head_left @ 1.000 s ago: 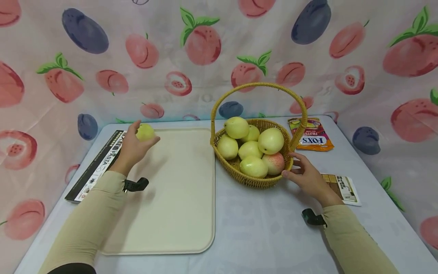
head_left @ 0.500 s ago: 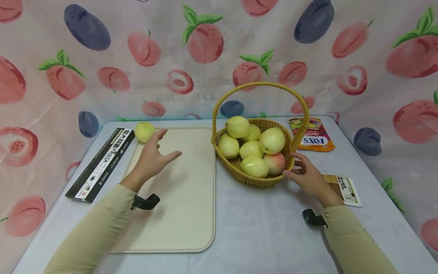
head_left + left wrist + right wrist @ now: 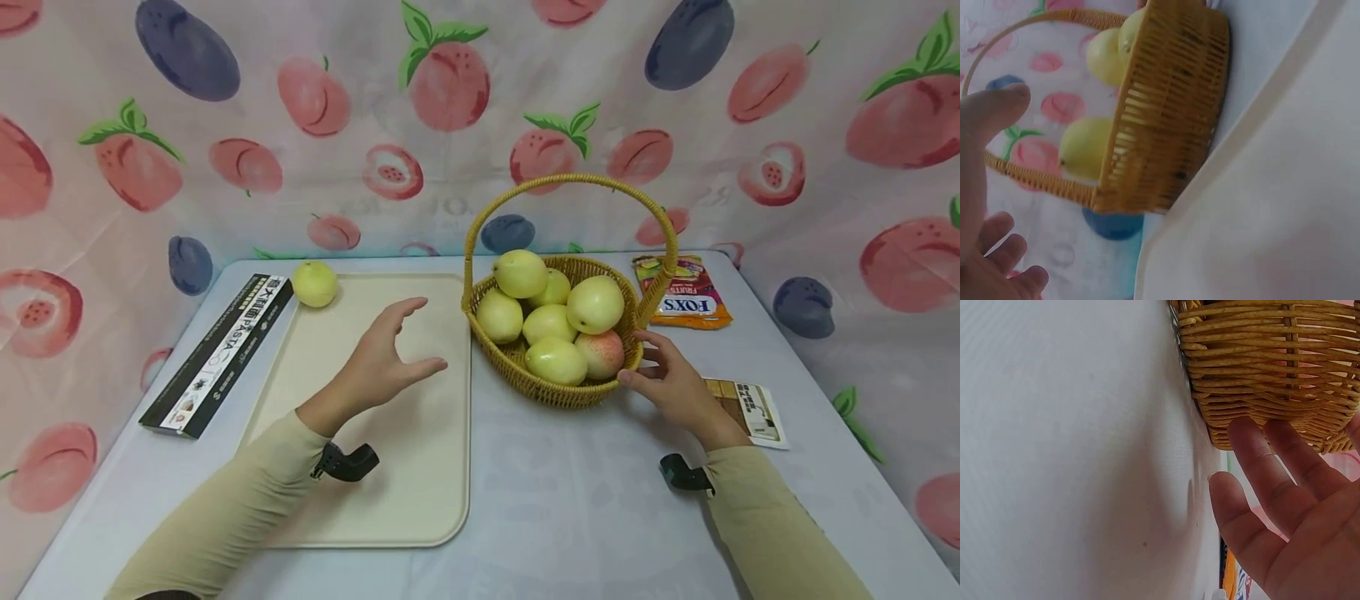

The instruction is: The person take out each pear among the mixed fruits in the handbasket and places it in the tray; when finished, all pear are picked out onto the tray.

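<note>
My left hand (image 3: 367, 367) hovers over the cream tray (image 3: 375, 500), thumb and fingers spread apart with nothing between them. In the left wrist view, its fingers appear at the left edge, with the wicker basket (image 3: 1160, 112) beyond. A yellow-green, apple-like fruit (image 3: 314, 284) sits at the tray's far left corner. Several pale yellow-green fruits (image 3: 595, 304) and a red-blushed peach (image 3: 600, 355) fill the basket. My right hand (image 3: 675, 387) touches the basket's right side, thumb at the rim. The right wrist view shows its fingers loosely extended, with fingertips against the woven wall (image 3: 1272, 362).
A long black-and-white pasta box (image 3: 221, 358) lies along the tray's left side. Behind the right hand is a red-and-orange Fox's candy bag (image 3: 682, 296). A brown-and-white packet (image 3: 750, 412) lies right of that hand. The basket's tall arched handle (image 3: 570, 179) rises over the fruit.
My left hand has let go of the apple-like fruit at the tray's far left corner and moved right and nearer, towards the basket. My right hand has stayed at the basket.
</note>
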The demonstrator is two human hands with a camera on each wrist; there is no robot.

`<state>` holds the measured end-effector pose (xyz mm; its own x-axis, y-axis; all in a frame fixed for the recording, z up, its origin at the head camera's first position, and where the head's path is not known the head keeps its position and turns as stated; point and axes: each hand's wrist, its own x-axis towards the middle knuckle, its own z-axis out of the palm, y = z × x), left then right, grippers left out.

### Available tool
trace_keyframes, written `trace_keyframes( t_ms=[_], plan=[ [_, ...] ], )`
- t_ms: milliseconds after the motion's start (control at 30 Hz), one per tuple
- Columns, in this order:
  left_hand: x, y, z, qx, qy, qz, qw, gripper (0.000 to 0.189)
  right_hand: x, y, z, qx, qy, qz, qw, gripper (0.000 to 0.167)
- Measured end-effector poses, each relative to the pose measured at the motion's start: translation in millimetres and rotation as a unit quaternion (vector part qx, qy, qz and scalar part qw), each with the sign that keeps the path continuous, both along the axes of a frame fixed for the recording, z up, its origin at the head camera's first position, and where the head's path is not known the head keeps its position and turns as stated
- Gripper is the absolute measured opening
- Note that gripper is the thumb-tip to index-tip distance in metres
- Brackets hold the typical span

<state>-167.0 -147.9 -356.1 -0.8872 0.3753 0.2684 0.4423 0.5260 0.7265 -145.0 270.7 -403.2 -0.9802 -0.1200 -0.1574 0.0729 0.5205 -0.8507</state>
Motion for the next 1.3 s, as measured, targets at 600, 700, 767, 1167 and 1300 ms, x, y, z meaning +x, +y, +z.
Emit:
trace_keyframes(
  t_ms=[600,700,767,1167,1300],
  plan=[
    [9.7,52.0,-15.6,0.007,-0.006,-0.069,0.9976,0.085,-1.7,0.9,-0.5,0.003,-0.009,-0.004,0.9999,0.088],
    [10.4,60.1,-17.0,0.001,-0.007,-0.078,0.9969,0.084,-1.4,0.0,-0.4,0.003,-0.009,-0.004,1.0000,0.088],
    [10.3,65.1,-17.2,-0.001,-0.006,-0.086,0.9963,0.083,-1.2,0.0,-0.9,0.002,-0.008,-0.003,1.0000,0.088],
    [-0.7,92.8,-15.3,-0.014,0.020,-0.102,0.9945,0.081,-1.7,2.1,-3.2,0.000,-0.006,-0.002,1.0000,0.088],
    [-4.7,98.8,-13.3,-0.015,0.015,-0.101,0.9947,0.080,-1.5,0.9,-3.0,-0.001,-0.003,-0.001,1.0000,0.088]
  ],
)
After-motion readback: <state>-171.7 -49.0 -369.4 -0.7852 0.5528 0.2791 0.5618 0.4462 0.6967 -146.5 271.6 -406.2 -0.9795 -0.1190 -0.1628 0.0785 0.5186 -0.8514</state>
